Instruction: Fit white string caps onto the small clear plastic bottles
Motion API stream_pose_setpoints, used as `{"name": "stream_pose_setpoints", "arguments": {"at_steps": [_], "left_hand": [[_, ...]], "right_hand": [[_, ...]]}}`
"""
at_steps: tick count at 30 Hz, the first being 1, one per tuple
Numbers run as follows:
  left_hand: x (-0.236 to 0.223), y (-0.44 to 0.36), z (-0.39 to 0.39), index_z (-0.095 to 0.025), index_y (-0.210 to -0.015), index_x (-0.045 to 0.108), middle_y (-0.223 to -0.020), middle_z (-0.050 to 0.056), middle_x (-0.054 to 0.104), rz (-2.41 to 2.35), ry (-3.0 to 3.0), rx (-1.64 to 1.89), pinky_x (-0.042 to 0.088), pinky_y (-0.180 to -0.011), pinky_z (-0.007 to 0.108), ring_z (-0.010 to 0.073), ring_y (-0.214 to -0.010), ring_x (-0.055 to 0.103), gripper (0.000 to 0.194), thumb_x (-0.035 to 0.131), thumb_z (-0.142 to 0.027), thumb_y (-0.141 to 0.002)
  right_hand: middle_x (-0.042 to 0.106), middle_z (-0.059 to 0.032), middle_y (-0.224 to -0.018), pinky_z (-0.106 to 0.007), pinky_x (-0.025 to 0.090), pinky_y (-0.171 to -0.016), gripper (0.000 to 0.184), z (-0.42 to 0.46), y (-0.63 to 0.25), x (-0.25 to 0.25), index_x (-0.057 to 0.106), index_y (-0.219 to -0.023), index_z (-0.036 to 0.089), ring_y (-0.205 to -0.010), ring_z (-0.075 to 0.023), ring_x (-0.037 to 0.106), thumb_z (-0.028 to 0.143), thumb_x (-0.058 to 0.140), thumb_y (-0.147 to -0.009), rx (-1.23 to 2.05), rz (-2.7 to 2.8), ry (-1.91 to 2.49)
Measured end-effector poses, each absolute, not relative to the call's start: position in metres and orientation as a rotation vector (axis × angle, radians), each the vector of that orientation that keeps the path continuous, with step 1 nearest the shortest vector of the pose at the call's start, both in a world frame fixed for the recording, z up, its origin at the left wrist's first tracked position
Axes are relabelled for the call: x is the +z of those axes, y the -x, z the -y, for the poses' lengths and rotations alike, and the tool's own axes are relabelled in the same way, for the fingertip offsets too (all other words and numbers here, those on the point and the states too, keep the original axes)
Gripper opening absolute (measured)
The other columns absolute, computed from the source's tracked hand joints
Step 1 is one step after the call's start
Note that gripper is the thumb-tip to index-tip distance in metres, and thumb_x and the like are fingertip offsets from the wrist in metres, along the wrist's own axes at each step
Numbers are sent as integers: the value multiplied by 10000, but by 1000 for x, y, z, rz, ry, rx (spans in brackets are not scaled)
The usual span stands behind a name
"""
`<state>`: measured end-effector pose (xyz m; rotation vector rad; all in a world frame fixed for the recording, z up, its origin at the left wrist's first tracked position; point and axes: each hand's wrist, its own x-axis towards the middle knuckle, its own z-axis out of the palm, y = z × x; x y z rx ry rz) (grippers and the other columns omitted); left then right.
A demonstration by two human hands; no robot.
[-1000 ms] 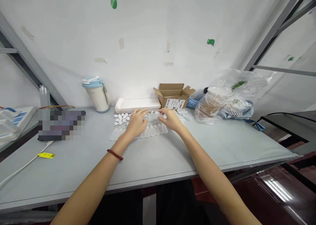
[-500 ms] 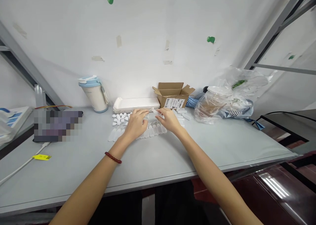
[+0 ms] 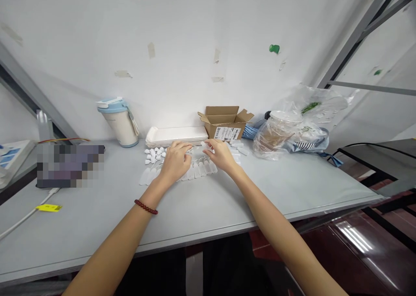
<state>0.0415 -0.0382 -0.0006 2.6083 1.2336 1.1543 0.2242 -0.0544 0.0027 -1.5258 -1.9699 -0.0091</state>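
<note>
My left hand [image 3: 176, 159] is over the middle of the table with its fingers bent together. What its fingertips hold, if anything, is too small to make out. Just to its right, my right hand [image 3: 218, 153] pinches a small translucent white plastic piece [image 3: 203, 144] between thumb and fingers. In front of the hands lies a row of flat, rounded translucent plastic pieces [image 3: 196, 170], partly covered by my left hand. Small white caps [image 3: 154, 154] are scattered left of that hand. More translucent pieces [image 3: 239, 147] lie beyond my right hand.
Stacked white trays [image 3: 177, 134] and an opened cardboard box [image 3: 224, 125] stand against the wall. To the left are a blue-lidded tumbler [image 3: 118, 122], a blurred-out device [image 3: 69, 166] and a white cable [image 3: 24, 220]. Plastic bags with a tub [image 3: 276, 133] sit on the right.
The right hand's fingers have drawn slightly away from the left hand, with the small translucent piece still in them. The left hand stays over the row. The camera view has shifted a little.
</note>
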Motion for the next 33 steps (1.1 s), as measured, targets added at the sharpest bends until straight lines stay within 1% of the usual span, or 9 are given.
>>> {"name": "stream_pose_setpoints", "arguments": {"at_steps": [8,15,21,25,31,33], "left_hand": [[-2,-40,36,-146,-1029,688,-1099,74,686,-1304,-2596,1177,456,-953,438,257,-1077,535,401,430,-89,-728],[-2,-40,35,-120,-1023,686,-1081,81,694,-1356,-2607,1236,445,-974,425,253,-1049,546,390,426,-86,-735],[-4,-42,37,-129,-1035,680,-1098,73,687,-1335,-2611,1202,455,-957,423,254,-1061,544,397,425,-93,-732],[-4,-43,38,-156,-1022,686,-1100,60,686,-1287,-2631,1166,461,-942,429,254,-1061,547,388,431,-99,-734],[-3,-43,39,-128,-1028,685,-1110,86,681,-1314,-2634,1167,457,-939,441,262,-1062,543,390,429,-92,-735],[-3,-42,38,-136,-1028,687,-1097,81,685,-1358,-2612,1178,459,-938,437,260,-1069,542,394,429,-90,-735]], "right_hand": [[651,-112,-977,-328,423,-813,280,59,-217,8,599,-1093,125,-922,-218,589,178,631,-820,35,2002,1523],[655,-96,-952,-325,422,-803,268,57,-219,6,602,-1075,143,-896,-210,593,183,641,-813,32,2027,1508],[654,-90,-946,-318,424,-786,310,59,-217,5,589,-1115,149,-896,-206,596,177,643,-811,51,2052,1479],[654,-79,-928,-308,421,-757,333,60,-216,5,578,-1140,164,-865,-195,596,172,639,-813,75,2055,1476],[651,-78,-925,-297,420,-752,362,62,-214,6,564,-1163,164,-862,-190,596,168,642,-810,89,2069,1480],[651,-78,-924,-294,421,-751,368,62,-213,5,564,-1165,162,-864,-189,598,159,644,-806,101,2079,1463]]}}
